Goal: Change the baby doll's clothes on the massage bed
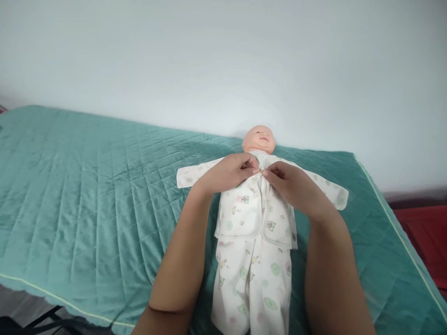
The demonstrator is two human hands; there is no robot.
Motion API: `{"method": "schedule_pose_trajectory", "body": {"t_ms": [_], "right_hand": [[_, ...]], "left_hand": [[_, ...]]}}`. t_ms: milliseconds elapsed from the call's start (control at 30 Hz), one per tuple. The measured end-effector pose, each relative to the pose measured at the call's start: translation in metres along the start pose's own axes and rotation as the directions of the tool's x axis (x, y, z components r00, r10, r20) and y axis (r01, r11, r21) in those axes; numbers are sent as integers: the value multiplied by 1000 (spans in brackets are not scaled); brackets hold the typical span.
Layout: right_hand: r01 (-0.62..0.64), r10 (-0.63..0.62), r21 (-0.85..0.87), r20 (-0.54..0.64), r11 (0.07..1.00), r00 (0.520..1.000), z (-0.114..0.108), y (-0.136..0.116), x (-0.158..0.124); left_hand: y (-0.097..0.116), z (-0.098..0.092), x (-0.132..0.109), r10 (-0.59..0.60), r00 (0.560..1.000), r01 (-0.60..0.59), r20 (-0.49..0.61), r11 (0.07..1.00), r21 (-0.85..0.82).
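A baby doll [259, 138] lies on its back, dressed in a white printed jacket [244, 216] and matching white trousers [251, 284]. Both sleeves stretch out to the sides. At the upper chest, my left hand [233, 171] pinches one front edge of the jacket, just below the collar. Facing it, my right hand [293, 184] pinches the other front edge, and the fingertips of both hands nearly meet. Whatever fastener sits between them is too small and too covered to make out. Below the hands, the two front edges run down close together.
A green quilted cover [115, 204] with pale edging spreads under the doll, its far edge against a white wall [209, 60]. Something red [424, 237] stands beyond the right edge. Dark metal bars [45, 321] show at the lower left.
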State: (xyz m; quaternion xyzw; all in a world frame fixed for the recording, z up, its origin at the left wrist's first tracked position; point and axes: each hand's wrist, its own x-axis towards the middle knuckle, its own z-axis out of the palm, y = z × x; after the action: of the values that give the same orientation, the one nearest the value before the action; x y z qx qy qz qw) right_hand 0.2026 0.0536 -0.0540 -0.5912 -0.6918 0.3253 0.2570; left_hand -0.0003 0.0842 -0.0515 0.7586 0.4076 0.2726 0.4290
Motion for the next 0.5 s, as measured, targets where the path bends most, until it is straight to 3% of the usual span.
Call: {"method": "schedule_pose_trajectory", "body": {"t_ms": [133, 333, 500], "right_hand": [[-14, 13, -29, -28, 999, 1000, 6, -1, 0], [6, -53, -200, -230, 980, 972, 27, -6, -6], [-59, 11, -116, -377, 991, 926, 45, -2, -15]], "left_hand": [[-3, 4, -3, -14, 999, 12, -31, 997, -71], [-5, 28, -3, 5, 985, -31, -172, 989, -147], [-8, 50, -2, -29, 940, 6, -340, 998, -70]]}}
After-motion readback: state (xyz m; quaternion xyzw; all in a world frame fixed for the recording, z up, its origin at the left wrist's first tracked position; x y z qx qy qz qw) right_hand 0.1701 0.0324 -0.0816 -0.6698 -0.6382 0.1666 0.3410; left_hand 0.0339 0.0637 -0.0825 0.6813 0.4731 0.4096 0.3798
